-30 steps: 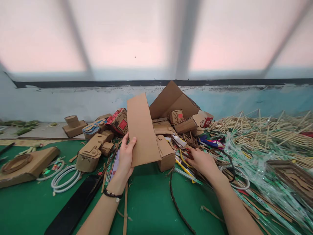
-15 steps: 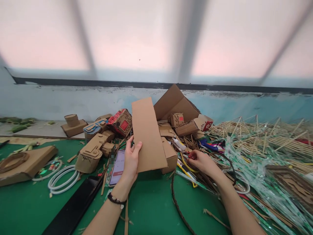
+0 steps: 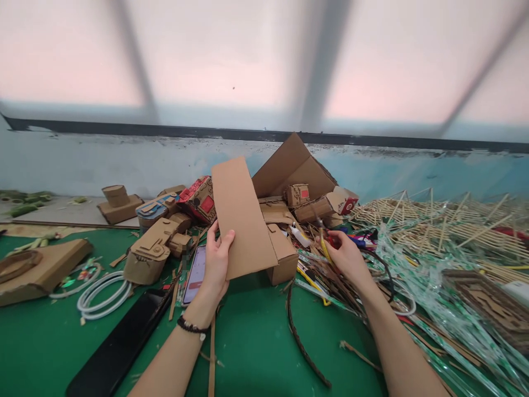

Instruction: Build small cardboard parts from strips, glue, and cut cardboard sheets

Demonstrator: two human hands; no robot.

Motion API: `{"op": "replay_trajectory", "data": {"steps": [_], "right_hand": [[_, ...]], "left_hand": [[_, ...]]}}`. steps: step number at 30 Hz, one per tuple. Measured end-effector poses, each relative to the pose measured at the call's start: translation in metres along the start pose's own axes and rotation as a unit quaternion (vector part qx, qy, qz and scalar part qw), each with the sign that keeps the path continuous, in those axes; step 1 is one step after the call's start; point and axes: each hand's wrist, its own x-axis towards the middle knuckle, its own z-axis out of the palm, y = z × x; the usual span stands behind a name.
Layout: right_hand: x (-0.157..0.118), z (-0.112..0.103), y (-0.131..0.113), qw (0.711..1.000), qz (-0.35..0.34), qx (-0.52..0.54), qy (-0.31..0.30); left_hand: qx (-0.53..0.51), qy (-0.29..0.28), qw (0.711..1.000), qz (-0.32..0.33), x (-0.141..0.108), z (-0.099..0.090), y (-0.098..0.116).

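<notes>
My left hand (image 3: 217, 255) grips a flat rectangular cardboard piece (image 3: 244, 226) by its left edge, thumb on the front face. The piece is held up at a tilt above the green table. My right hand (image 3: 345, 255) is closed around a hand tool (image 3: 324, 247) with curved yellow and red handles, which looks like pliers. Its narrow metal end points up and away from me. Behind the cardboard piece stands a small cardboard box (image 3: 284, 256), partly hidden. Near my right fingers lies a white glue bottle (image 3: 301, 236).
A phone (image 3: 194, 278) lies left of my left wrist, near a long black case (image 3: 122, 342). Cardboard models (image 3: 151, 251) and a coiled white tube (image 3: 103, 295) sit at left. Stick frames (image 3: 430, 220) and clear plastic strips (image 3: 438, 292) crowd the right. A dark cord (image 3: 300, 342) curves in front.
My right hand has lifted the yellow-and-red-handled tool out of the pile, and its metal end now shows. The cardboard piece stays in my left hand, shifted slightly left and up in view.
</notes>
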Motion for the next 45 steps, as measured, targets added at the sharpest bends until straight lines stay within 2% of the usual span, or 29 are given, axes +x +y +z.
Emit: {"op": "replay_trajectory", "data": {"steps": [4,8,11,16,19,25,28,30,34,36,39,41,45], "right_hand": [[0.000,-0.006,-0.007,0.995,0.005,0.077,0.063],[-0.008,-0.005,-0.025,0.981,-0.023,0.178,0.078],[-0.018,-0.004,-0.045,0.966,-0.033,0.250,0.050],[-0.035,-0.003,-0.068,0.952,-0.054,0.285,-0.094],[-0.041,0.004,-0.073,0.939,-0.059,0.318,-0.114],[-0.059,0.020,-0.088,0.878,-0.074,0.466,-0.077],[-0.068,0.022,-0.095,0.863,-0.053,0.500,-0.049],[-0.070,0.021,-0.099,0.853,-0.034,0.520,-0.013],[-0.066,0.018,-0.104,0.819,-0.022,0.567,0.087],[-0.064,0.017,-0.105,0.810,-0.022,0.577,0.105],[-0.066,0.018,-0.103,0.830,-0.023,0.552,0.079],[-0.068,0.020,-0.101,0.856,-0.036,0.515,0.037],[-0.073,0.020,-0.098,0.902,-0.069,0.416,-0.090]], "left_hand": [[-0.035,-0.048,0.998,-0.008,0.000,0.001,0.000],[-0.059,-0.082,0.995,-0.015,0.002,0.001,-0.003],[-0.060,-0.090,0.994,-0.014,0.003,0.001,-0.002],[-0.036,-0.108,0.994,0.003,0.003,-0.001,0.008],[-0.021,-0.127,0.992,0.018,0.001,-0.003,0.012],[0.060,-0.193,0.979,0.038,-0.013,0.003,0.011],[0.098,-0.220,0.969,0.048,-0.020,0.005,0.009],[0.087,-0.235,0.967,0.047,-0.022,0.006,0.009],[0.029,-0.271,0.962,-0.011,-0.027,0.009,0.007],[0.040,-0.302,0.951,-0.050,-0.032,0.013,0.005],[0.074,-0.316,0.942,-0.083,-0.037,0.019,0.004],[0.064,-0.277,0.957,-0.062,-0.037,0.022,0.004],[0.010,-0.167,0.986,-0.003,-0.030,0.023,0.009]]}}
